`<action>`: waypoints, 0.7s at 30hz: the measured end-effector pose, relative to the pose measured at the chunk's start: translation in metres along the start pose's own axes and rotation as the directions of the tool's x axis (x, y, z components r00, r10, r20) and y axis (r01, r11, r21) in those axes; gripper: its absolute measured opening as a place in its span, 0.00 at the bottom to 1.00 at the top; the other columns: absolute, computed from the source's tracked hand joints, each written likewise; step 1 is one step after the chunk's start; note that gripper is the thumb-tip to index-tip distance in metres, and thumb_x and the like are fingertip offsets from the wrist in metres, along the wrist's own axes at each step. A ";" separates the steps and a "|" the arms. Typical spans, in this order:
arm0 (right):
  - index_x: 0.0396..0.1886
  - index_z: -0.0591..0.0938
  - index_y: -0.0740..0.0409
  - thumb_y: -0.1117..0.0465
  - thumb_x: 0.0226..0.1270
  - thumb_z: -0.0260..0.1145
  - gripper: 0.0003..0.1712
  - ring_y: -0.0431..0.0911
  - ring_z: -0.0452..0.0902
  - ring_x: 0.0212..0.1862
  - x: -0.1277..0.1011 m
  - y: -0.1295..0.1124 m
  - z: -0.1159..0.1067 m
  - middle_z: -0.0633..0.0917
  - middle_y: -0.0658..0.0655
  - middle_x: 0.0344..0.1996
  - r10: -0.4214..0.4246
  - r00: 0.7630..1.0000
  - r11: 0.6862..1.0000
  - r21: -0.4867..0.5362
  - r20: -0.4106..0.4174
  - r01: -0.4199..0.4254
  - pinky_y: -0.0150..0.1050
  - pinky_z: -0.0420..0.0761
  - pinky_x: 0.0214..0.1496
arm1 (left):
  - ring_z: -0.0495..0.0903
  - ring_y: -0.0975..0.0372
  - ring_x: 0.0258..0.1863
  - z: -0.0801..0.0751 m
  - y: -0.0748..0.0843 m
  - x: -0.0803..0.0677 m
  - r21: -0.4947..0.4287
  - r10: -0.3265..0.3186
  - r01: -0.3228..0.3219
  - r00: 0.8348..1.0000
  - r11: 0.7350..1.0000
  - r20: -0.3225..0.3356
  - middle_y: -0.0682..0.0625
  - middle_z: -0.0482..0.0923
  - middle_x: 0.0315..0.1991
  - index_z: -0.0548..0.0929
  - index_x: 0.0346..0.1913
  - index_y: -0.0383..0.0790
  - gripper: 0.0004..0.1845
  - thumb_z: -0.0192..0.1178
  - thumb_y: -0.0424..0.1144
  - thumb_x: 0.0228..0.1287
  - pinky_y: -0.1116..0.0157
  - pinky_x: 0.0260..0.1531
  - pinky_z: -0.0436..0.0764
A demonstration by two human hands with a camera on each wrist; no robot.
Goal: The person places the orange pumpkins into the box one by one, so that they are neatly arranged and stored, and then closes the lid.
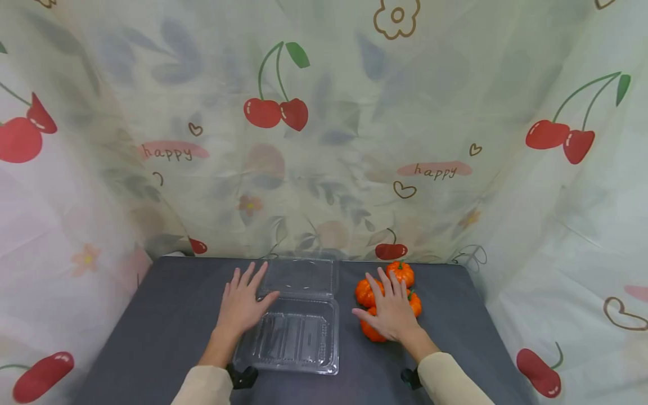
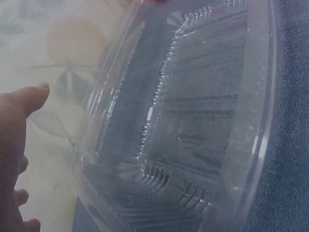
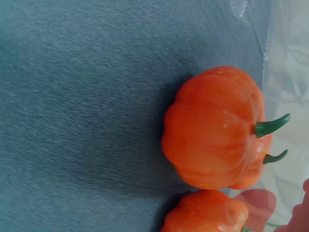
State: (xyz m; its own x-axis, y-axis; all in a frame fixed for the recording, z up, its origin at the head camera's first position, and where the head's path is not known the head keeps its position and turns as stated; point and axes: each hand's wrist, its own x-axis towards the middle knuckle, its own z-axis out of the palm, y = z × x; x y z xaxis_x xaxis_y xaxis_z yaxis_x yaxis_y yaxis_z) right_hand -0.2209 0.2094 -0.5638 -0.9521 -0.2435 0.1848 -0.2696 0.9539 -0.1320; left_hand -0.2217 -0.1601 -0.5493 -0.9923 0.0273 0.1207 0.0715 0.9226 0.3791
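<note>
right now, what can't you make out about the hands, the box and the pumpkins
- Pumpkins: head view, the right hand covers the cluster, so their number is unsure; the right wrist view cuts one off at the bottom edge.
- Right hand: whether the fingers press or only rest, hidden from above.
- Left hand: the left wrist view shows only its edge.
- Clear plastic box: cropped in the left wrist view.
</note>
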 end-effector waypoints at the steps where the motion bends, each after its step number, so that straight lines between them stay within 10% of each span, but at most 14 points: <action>1: 0.76 0.53 0.41 0.18 0.53 0.46 0.56 0.62 0.45 0.76 -0.002 0.001 0.001 0.53 0.58 0.76 0.001 1.000 1.000 0.008 0.002 -0.001 0.67 0.49 0.73 | 0.43 0.40 0.75 0.000 -0.001 -0.001 -0.004 0.002 -0.001 1.000 1.000 0.002 0.46 0.50 0.77 0.50 0.75 0.64 0.45 0.44 0.76 0.57 0.34 0.67 0.50; 21: 0.75 0.55 0.50 0.30 0.50 0.68 0.59 0.59 0.54 0.71 -0.031 0.008 0.020 0.56 0.60 0.74 0.057 0.998 0.973 0.222 0.015 -0.059 0.59 0.68 0.67 | 0.55 0.42 0.73 0.005 -0.031 -0.014 -0.242 -0.073 0.114 0.982 0.964 0.174 0.45 0.57 0.74 0.51 0.74 0.65 0.39 0.42 0.72 0.63 0.36 0.66 0.57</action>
State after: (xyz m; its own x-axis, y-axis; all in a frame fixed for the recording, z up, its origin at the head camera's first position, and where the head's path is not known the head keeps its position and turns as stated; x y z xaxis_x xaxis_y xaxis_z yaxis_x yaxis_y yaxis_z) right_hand -0.1963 0.2214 -0.5906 -0.9680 -0.1913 0.1627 -0.2384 0.9036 -0.3558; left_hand -0.2104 -0.1870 -0.5677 -0.9973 0.0269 -0.0686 -0.0199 0.7990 0.6011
